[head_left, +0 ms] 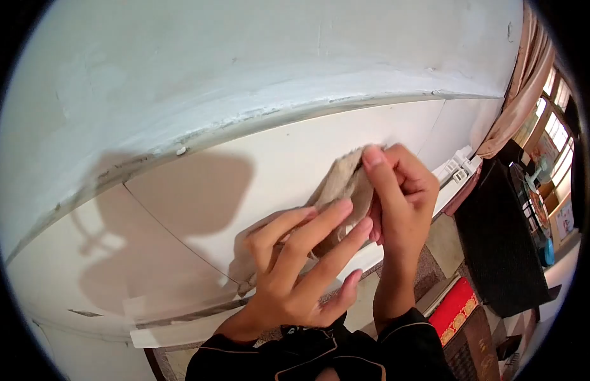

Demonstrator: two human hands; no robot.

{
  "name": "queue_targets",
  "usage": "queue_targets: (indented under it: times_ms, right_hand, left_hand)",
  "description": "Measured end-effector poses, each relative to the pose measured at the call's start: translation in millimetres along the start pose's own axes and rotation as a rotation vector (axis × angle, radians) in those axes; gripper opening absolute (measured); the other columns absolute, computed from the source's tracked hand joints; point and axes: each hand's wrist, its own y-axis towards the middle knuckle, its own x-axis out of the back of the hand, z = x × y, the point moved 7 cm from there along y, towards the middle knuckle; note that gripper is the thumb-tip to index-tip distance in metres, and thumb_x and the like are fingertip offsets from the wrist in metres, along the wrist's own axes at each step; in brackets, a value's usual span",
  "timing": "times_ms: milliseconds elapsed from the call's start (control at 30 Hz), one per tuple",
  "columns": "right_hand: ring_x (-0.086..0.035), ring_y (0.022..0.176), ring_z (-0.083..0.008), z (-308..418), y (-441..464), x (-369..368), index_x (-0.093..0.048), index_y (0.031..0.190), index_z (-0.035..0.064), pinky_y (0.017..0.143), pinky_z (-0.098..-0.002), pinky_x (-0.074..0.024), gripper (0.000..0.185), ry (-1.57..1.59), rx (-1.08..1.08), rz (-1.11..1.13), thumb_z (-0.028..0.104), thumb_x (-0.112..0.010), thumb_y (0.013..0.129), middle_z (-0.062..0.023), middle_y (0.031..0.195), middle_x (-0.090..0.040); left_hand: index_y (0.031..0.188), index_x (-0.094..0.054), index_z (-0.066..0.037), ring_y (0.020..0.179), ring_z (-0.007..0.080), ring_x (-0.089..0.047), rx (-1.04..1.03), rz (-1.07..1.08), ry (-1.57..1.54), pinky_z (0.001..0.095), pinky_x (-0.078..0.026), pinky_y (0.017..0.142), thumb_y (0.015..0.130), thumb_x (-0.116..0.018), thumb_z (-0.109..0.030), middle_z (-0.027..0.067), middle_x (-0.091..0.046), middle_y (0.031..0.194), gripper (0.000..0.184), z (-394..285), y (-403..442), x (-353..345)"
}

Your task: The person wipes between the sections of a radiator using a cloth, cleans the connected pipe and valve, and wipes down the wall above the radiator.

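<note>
A crumpled beige-grey cloth (338, 183) hangs in front of the white tiled lower wall. My right hand (400, 197) pinches its upper edge between thumb and curled fingers. Over the lower part of the cloth is my left hand (304, 263), its fingers spread and its fingertips at or very near the fabric. Part of the cloth is hidden behind the left fingers, so whether they press on it is unclear.
A white ledge (161, 333) runs along the wall's foot, with white fittings (458, 168) at its right. Further right are a pink curtain (520, 95), a black-covered table (498, 238) holding a small fan (539, 173), and a red patterned cloth (454, 309).
</note>
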Motion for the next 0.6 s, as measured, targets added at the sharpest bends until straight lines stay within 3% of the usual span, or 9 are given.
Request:
queue_targets:
  times_ms: [133, 167, 200, 267, 333, 367, 433, 533, 600]
  right_hand:
    - [-0.039, 0.032, -0.0036, -3, -4, -2, -0.059, 0.073, 0.0025, 0.031, -0.0200, -0.0238, 0.028, -0.008, -0.043, 0.017, 0.018, -0.063, 0.096, -0.0006, 0.048, -0.052]
    - [-0.039, 0.032, -0.0038, 4, -2, -7, -0.059, 0.072, 0.0025, 0.031, -0.0204, -0.0244, 0.029, 0.002, -0.036, 0.009, 0.018, -0.063, 0.096, -0.0005, 0.048, -0.051]
    - [-0.039, 0.032, -0.0038, 4, -3, -5, -0.059, 0.072, 0.0025, 0.031, -0.0204, -0.0244, 0.029, -0.001, -0.036, 0.005, 0.018, -0.063, 0.096, -0.0005, 0.048, -0.051]
    - [-0.039, 0.032, -0.0040, -3, -3, -3, -0.059, 0.072, 0.0027, 0.032, -0.0205, -0.0242, 0.029, -0.029, -0.049, 0.049, 0.018, -0.062, 0.096, -0.0004, 0.048, -0.051]
    - [-0.039, 0.033, -0.0039, -13, -6, 2, -0.059, 0.072, 0.0029, 0.032, -0.0204, -0.0235, 0.029, -0.046, -0.047, 0.030, 0.018, -0.062, 0.096, -0.0004, 0.048, -0.052]
    - [-0.039, 0.033, -0.0039, -11, -4, 2, -0.059, 0.072, 0.0029, 0.032, -0.0203, -0.0234, 0.029, -0.038, -0.006, 0.032, 0.018, -0.062, 0.097, -0.0003, 0.049, -0.052]
    - [-0.039, 0.033, -0.0037, 1, -1, -1, -0.059, 0.073, 0.0027, 0.033, -0.0199, -0.0233, 0.028, -0.040, 0.019, 0.018, 0.017, -0.062, 0.096, -0.0004, 0.049, -0.052]
    - [-0.039, 0.033, -0.0037, 12, 0, -11, -0.060, 0.074, 0.0026, 0.033, -0.0198, -0.0228, 0.026, -0.020, 0.020, 0.006, 0.017, -0.063, 0.096, -0.0005, 0.050, -0.053]
    - [-0.039, 0.033, -0.0038, -6, -6, 1, -0.060, 0.073, 0.0025, 0.033, -0.0200, -0.0229, 0.027, -0.037, 0.000, 0.014, 0.017, -0.063, 0.096, -0.0004, 0.050, -0.053]
  left_hand:
    - [0.110, -0.073, -0.013, 0.091, 0.0195, -0.054, -0.022, -0.076, -0.434, 0.0285, -0.044, 0.077, 0.064, -0.073, -0.012, 0.0016, -0.064, 0.108, 0.047, -1, -8, 22]
    - [0.102, -0.074, -0.011, 0.073, 0.0164, -0.055, -0.031, -0.166, -0.678, 0.0270, -0.042, 0.065, 0.067, -0.075, -0.009, -0.0004, -0.062, 0.085, 0.034, 1, -6, 25]
    - [0.102, -0.074, -0.011, 0.073, 0.0164, -0.055, -0.031, -0.165, -0.684, 0.0270, -0.042, 0.065, 0.067, -0.075, -0.009, -0.0004, -0.062, 0.085, 0.034, -14, -5, 29]
    - [0.077, -0.056, -0.011, 0.061, 0.0143, -0.044, 0.481, -0.383, -1.298, 0.0274, -0.035, 0.059, 0.084, -0.066, -0.016, 0.0017, -0.049, 0.071, 0.013, -12, -16, 28]
    - [0.115, -0.057, -0.011, 0.071, 0.0102, -0.045, -0.053, -0.124, -1.490, 0.0230, -0.037, 0.058, 0.095, -0.062, -0.030, 0.0009, -0.048, 0.079, 0.028, -30, 18, 55]
    - [0.099, -0.056, -0.010, 0.063, 0.0095, -0.037, 0.414, -0.228, -1.441, 0.0235, -0.030, 0.054, 0.092, -0.064, -0.021, 0.0004, -0.042, 0.071, 0.016, -35, 12, 66]
    - [0.084, -0.054, -0.010, 0.054, 0.0088, -0.029, 0.906, -0.320, -1.355, 0.0239, -0.024, 0.050, 0.088, -0.067, -0.013, -0.0002, -0.037, 0.063, 0.014, -38, -7, 57]
    - [0.068, -0.056, -0.012, 0.053, 0.0086, -0.026, 0.561, -0.577, -1.655, 0.0257, -0.020, 0.049, 0.087, -0.067, -0.012, -0.0019, -0.034, 0.060, 0.023, -56, 29, 68]
    - [0.060, -0.056, -0.014, 0.053, 0.0086, -0.028, 1.279, -0.339, -1.086, 0.0266, -0.020, 0.048, 0.086, -0.068, -0.014, -0.0018, -0.039, 0.062, 0.029, -49, 25, 74]
